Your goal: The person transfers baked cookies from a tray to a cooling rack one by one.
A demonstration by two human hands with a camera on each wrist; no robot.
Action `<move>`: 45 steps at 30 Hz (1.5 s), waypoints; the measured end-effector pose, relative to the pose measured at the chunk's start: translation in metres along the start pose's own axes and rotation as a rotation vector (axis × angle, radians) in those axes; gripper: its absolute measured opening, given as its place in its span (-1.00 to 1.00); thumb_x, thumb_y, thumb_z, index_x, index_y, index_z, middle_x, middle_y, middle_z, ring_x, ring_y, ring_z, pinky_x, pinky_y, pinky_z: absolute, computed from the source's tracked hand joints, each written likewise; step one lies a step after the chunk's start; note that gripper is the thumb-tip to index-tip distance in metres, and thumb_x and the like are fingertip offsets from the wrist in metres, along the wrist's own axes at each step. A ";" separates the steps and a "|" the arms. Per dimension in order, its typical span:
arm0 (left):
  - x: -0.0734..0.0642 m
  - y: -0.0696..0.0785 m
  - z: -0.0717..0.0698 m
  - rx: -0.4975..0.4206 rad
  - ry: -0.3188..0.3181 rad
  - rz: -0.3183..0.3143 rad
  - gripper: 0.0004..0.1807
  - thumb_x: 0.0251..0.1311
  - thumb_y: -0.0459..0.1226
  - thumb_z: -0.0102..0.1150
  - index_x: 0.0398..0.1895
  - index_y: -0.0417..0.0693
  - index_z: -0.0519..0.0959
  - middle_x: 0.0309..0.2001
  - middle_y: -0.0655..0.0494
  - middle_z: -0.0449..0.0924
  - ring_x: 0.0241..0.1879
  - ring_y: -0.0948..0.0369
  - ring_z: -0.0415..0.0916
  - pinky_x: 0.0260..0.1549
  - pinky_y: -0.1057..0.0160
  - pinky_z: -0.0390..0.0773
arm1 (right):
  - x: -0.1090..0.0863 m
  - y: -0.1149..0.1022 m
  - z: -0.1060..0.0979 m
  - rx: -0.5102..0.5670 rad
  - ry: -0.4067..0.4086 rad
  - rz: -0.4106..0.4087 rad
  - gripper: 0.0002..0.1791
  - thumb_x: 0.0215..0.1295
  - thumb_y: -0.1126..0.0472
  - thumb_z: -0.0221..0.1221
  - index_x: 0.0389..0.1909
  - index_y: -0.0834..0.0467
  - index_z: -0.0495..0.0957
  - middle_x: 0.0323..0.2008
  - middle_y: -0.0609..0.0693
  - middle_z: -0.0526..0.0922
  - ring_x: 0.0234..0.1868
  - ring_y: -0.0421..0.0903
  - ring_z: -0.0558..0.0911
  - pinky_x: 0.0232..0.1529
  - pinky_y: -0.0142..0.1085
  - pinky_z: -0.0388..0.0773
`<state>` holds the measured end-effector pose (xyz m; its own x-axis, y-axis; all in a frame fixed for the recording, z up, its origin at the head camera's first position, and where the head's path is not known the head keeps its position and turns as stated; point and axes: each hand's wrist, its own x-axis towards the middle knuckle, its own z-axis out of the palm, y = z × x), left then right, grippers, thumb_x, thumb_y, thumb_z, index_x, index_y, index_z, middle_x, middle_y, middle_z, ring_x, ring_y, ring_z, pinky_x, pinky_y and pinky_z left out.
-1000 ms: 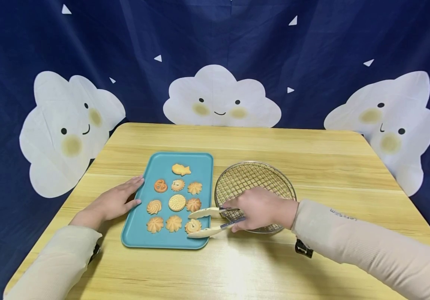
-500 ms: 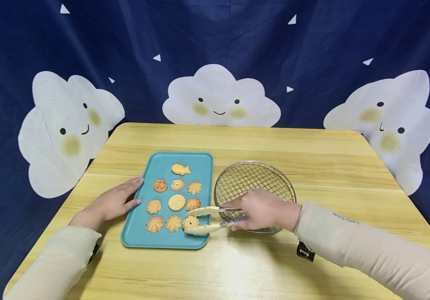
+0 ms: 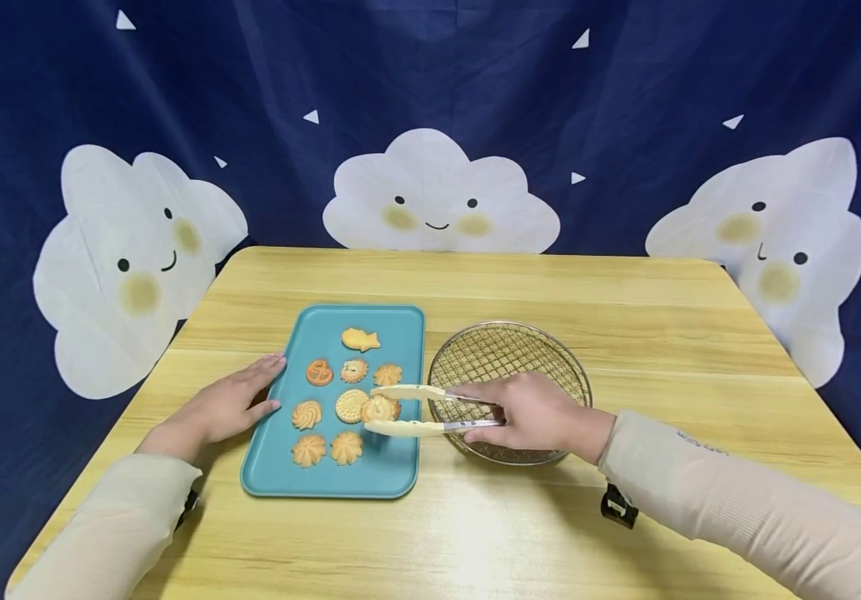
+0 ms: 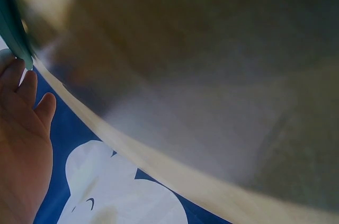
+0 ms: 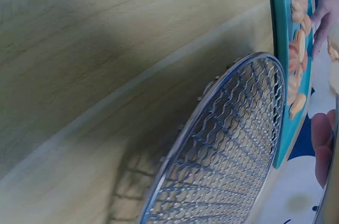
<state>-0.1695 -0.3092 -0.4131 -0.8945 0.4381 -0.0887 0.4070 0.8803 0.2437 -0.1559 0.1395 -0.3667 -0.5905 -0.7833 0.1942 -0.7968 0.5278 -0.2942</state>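
The cookie (image 3: 379, 411) was round and golden, with a wavy edge and a paler middle, between the cream-tipped tongs (image 3: 411, 429), above the teal tray (image 3: 370, 482). The right hand (image 3: 535, 415) gripped these tongs; the left hand (image 3: 218, 408), stretched out, touched the tray's side

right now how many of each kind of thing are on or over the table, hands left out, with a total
Tongs: 1 pair
Tray: 1
Rack: 1
Cookies: 10, including one in the tongs that partly covers another
Total: 13
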 end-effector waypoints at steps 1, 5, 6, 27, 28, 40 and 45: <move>0.000 0.000 0.000 0.001 0.001 0.000 -0.23 0.37 0.01 0.00 0.45 -0.27 0.08 0.44 -0.20 0.01 0.39 -0.17 -0.03 0.28 -0.18 0.08 | -0.001 0.001 0.000 -0.001 0.013 0.003 -0.33 0.16 -0.16 0.27 0.22 0.13 0.50 -0.65 -0.20 0.52 -0.76 -0.46 0.24 -0.77 -0.54 0.24; 0.000 0.000 0.000 0.001 0.001 -0.002 -0.24 0.37 0.01 0.00 0.45 -0.27 0.08 0.45 -0.20 0.00 0.39 -0.17 -0.04 0.28 -0.17 0.07 | -0.005 0.007 0.001 -0.012 0.055 0.027 -0.32 0.14 -0.16 0.30 0.21 0.14 0.51 -0.63 -0.20 0.50 -0.77 -0.47 0.20 -0.79 -0.53 0.21; 0.000 0.000 0.001 0.000 0.001 -0.001 -0.24 0.37 0.01 0.00 0.45 -0.27 0.08 0.45 -0.20 0.00 0.39 -0.17 -0.04 0.28 -0.17 0.07 | -0.006 0.008 0.001 -0.021 0.063 0.034 -0.32 0.14 -0.16 0.30 0.21 0.14 0.51 -0.64 -0.21 0.49 -0.77 -0.47 0.20 -0.79 -0.53 0.20; 0.000 0.002 0.001 -0.002 0.001 0.002 -0.22 0.37 0.05 -0.02 0.45 -0.28 0.08 0.44 -0.22 0.01 0.38 -0.18 -0.02 0.27 -0.19 0.09 | -0.042 0.049 -0.008 -0.083 0.084 0.317 -0.28 0.14 -0.15 0.30 0.28 0.11 0.44 -0.82 -0.24 0.22 -0.83 -0.35 0.12 -0.71 -0.38 0.25; 0.000 0.002 0.001 -0.002 0.001 0.002 -0.22 0.37 0.04 -0.02 0.45 -0.28 0.08 0.44 -0.22 0.01 0.38 -0.18 -0.02 0.27 -0.19 0.09 | -0.043 0.050 -0.008 -0.083 0.086 0.324 -0.28 0.14 -0.15 0.30 0.28 0.11 0.44 -0.82 -0.24 0.20 -0.83 -0.35 0.10 -0.73 -0.37 0.24; -0.001 0.001 0.002 -0.003 0.008 0.003 -0.22 0.37 0.04 -0.02 0.45 -0.28 0.09 0.43 -0.23 0.02 0.38 -0.18 -0.01 0.26 -0.19 0.09 | -0.057 0.064 -0.012 -0.097 0.091 0.416 -0.27 0.15 -0.16 0.29 0.28 0.11 0.44 -0.78 -0.19 0.22 -0.82 -0.32 0.08 -0.80 -0.38 0.17; -0.001 0.001 0.002 0.002 0.009 0.003 -0.22 0.37 0.04 -0.02 0.45 -0.28 0.09 0.43 -0.23 0.02 0.38 -0.18 -0.01 0.26 -0.19 0.10 | -0.062 0.069 -0.014 -0.101 0.081 0.442 -0.28 0.17 -0.15 0.27 0.30 0.12 0.41 -0.83 -0.19 0.18 -0.82 -0.31 0.06 -0.80 -0.37 0.17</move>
<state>-0.1676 -0.3086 -0.4147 -0.8947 0.4395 -0.0794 0.4104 0.8792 0.2422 -0.1763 0.2285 -0.3863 -0.8816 -0.4493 0.1446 -0.4720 0.8383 -0.2731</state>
